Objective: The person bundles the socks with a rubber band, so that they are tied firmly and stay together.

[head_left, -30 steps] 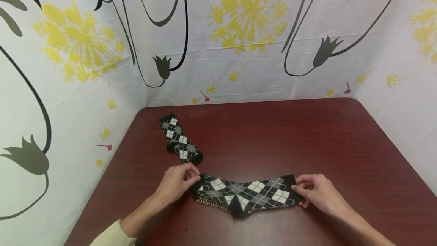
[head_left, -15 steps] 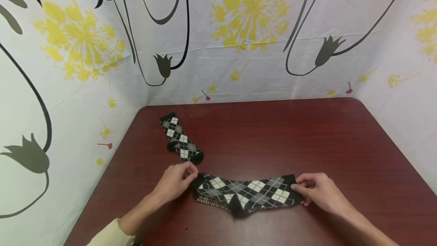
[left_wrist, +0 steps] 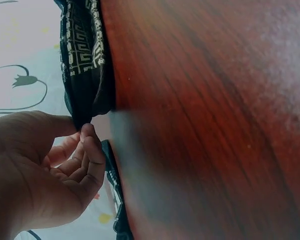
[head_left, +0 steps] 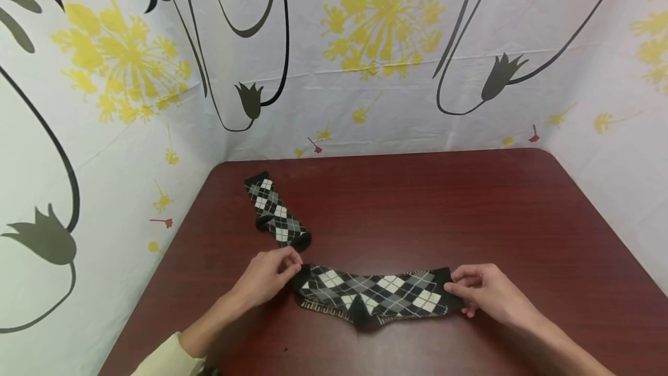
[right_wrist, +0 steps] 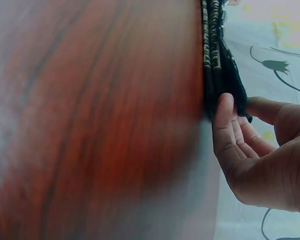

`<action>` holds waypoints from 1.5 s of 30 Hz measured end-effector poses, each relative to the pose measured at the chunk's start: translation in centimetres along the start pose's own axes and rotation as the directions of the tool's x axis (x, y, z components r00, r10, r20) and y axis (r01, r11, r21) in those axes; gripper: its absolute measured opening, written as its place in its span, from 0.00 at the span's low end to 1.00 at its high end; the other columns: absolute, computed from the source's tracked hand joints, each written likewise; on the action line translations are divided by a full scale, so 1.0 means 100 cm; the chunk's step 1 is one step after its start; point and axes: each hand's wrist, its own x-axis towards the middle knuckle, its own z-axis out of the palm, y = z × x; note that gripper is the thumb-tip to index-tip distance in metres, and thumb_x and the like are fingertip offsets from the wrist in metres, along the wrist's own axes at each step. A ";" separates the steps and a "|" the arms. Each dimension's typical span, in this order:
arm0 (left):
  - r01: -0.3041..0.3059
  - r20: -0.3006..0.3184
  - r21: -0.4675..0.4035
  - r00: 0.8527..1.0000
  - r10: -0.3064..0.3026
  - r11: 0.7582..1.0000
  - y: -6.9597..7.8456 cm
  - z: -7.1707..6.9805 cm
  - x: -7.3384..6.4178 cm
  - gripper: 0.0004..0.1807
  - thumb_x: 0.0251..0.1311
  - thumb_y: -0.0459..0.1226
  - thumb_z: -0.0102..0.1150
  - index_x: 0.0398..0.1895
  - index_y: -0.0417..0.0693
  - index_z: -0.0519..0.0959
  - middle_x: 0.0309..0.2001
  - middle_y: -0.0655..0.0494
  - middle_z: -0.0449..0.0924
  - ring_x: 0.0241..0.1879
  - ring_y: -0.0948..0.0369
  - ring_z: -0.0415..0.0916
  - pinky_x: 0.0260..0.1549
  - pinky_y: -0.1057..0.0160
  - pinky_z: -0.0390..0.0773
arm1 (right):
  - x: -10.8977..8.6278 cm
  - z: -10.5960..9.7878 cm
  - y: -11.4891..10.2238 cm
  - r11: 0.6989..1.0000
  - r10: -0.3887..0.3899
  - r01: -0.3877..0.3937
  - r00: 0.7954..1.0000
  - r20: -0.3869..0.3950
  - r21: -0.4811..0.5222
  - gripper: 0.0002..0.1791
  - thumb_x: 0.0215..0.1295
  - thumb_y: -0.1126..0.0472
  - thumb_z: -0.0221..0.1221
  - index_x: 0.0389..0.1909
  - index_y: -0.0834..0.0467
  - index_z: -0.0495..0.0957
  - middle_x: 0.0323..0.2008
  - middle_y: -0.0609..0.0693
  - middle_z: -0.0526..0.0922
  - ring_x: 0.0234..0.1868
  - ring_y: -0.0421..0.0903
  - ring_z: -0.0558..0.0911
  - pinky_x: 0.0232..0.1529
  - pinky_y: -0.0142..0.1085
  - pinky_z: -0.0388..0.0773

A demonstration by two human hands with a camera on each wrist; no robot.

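Observation:
A black, grey and white argyle sock point(head_left: 386, 295) is stretched sideways low over the table, its black heel pointing toward the person. My left hand point(head_left: 266, 277) pinches the black toe end between thumb and fingertips, which the left wrist view also shows at the sock's tip point(left_wrist: 84, 95). At the other end, my right hand point(head_left: 490, 292) pinches the black cuff; in the right wrist view thumb and fingers close on the cuff point(right_wrist: 225, 90). Beyond the left hand lies a second matching argyle sock point(head_left: 276, 213), flat on the table with its toe close to that hand.
The dark red wooden table point(head_left: 417, 208) has rounded far corners. White cloth point(head_left: 323, 109) with yellow and grey flower prints hangs behind it and along both sides. A tiny dark speck point(head_left: 285, 349) shows near the front.
The left hand has shifted very slightly left at the toe end since the first frame. Both hands keep their pinch, and the second sock stays in place.

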 end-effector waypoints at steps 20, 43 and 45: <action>0.134 0.165 -0.195 0.981 -0.102 0.972 0.001 -0.006 -0.005 0.05 0.68 0.34 0.69 0.41 0.48 0.81 0.31 0.60 0.81 0.24 0.61 0.82 0.25 0.62 0.81 | 0.005 0.012 -0.006 0.982 0.072 -0.096 0.986 -0.149 -0.163 0.27 0.61 0.62 0.76 0.55 0.72 0.79 0.35 0.51 0.83 0.19 0.48 0.83 0.21 0.39 0.82; -0.067 -0.059 -0.026 0.996 0.066 0.997 -0.005 0.011 0.000 0.08 0.64 0.35 0.76 0.34 0.59 0.86 0.31 0.71 0.85 0.29 0.73 0.81 0.35 0.65 0.82 | 0.018 0.008 -0.007 0.948 -0.144 0.086 0.974 -0.175 -0.306 0.12 0.64 0.66 0.74 0.48 0.58 0.91 0.41 0.49 0.89 0.20 0.37 0.80 0.21 0.34 0.79; -0.065 -0.061 -0.022 0.996 0.064 0.998 -0.005 0.010 0.000 0.07 0.63 0.36 0.76 0.34 0.59 0.86 0.31 0.70 0.85 0.30 0.73 0.82 0.35 0.64 0.82 | 0.019 0.007 -0.007 0.948 -0.147 0.090 0.975 -0.168 -0.305 0.12 0.64 0.66 0.73 0.48 0.58 0.91 0.39 0.49 0.89 0.18 0.38 0.78 0.20 0.35 0.78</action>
